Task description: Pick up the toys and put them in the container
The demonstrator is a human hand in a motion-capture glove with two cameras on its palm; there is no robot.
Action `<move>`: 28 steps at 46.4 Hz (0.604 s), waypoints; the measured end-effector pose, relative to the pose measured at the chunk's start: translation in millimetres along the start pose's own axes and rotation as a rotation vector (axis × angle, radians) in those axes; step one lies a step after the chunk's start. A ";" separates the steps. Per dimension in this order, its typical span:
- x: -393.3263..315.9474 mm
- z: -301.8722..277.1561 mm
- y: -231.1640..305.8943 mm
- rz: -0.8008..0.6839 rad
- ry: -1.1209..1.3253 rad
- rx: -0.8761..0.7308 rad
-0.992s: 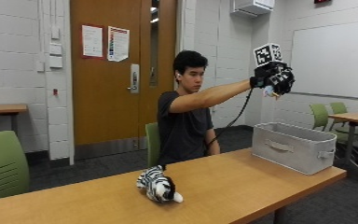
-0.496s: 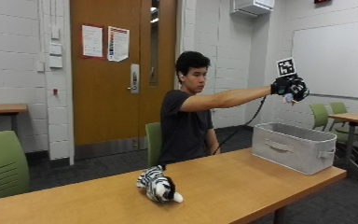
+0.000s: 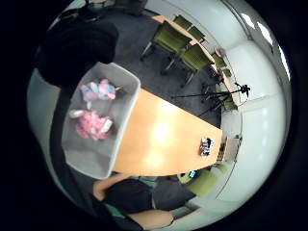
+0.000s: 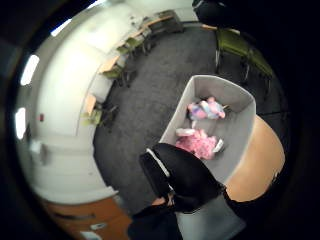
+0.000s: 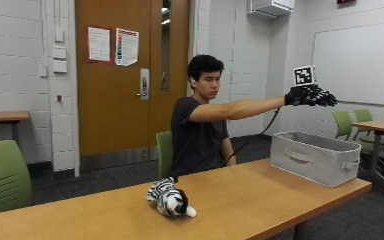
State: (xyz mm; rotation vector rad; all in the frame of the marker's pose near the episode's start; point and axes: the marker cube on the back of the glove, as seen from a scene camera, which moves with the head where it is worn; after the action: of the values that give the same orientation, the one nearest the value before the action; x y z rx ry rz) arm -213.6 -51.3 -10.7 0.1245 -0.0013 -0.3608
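Zebra plush toy (image 5: 169, 197): black-and-white striped, lying on the wooden table (image 5: 258, 195), long axis running toward the table's near edge, head end nearest that edge; well below and far left of the fingers.

Grey fabric bin (image 5: 315, 156): directly beneath the fingers, holding a pink plush (image 3: 92, 123) and a pastel plush (image 3: 99, 89).

Gloved right hand (image 5: 310, 96): fingers spread, grasping nothing.

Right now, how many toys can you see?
3. A pink plush toy and a pastel pink-and-blue plush toy lie inside the grey fabric container. A black-and-white striped plush tiger lies on the wooden table. More may be hidden in the container.
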 end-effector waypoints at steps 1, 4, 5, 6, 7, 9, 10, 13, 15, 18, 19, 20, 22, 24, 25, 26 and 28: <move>2.1 -1.4 2.4 0.015 -0.007 0.002; 20.0 -4.7 11.7 -0.008 -0.007 0.011; 25.7 -5.7 15.0 -0.011 -0.013 0.009; 31.4 -6.6 17.8 0.002 -0.023 0.004; 38.7 -7.1 20.2 0.031 -0.033 -0.006; 60.4 -6.8 26.1 0.094 -0.038 -0.031; 72.7 -6.5 30.9 0.101 -0.037 -0.042; 106.2 -7.0 52.3 0.013 -0.048 -0.058; 131.8 -6.6 63.9 0.035 -0.039 -0.061; 169.8 -3.8 73.3 0.170 0.010 -0.064; 181.3 -3.3 77.3 0.189 0.019 -0.065; 194.5 -2.9 83.0 0.200 0.023 -0.068; 227.2 -2.2 99.2 0.217 0.024 -0.079; 261.5 -1.6 118.6 0.243 0.025 -0.088; 277.4 -1.3 128.0 0.257 0.029 -0.089; 292.2 -0.9 136.7 0.271 0.033 -0.089; 317.3 -0.2 151.2 0.297 0.043 -0.087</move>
State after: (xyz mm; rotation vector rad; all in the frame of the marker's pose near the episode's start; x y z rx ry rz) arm 136.6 -22.7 0.8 0.0448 0.0377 -0.0613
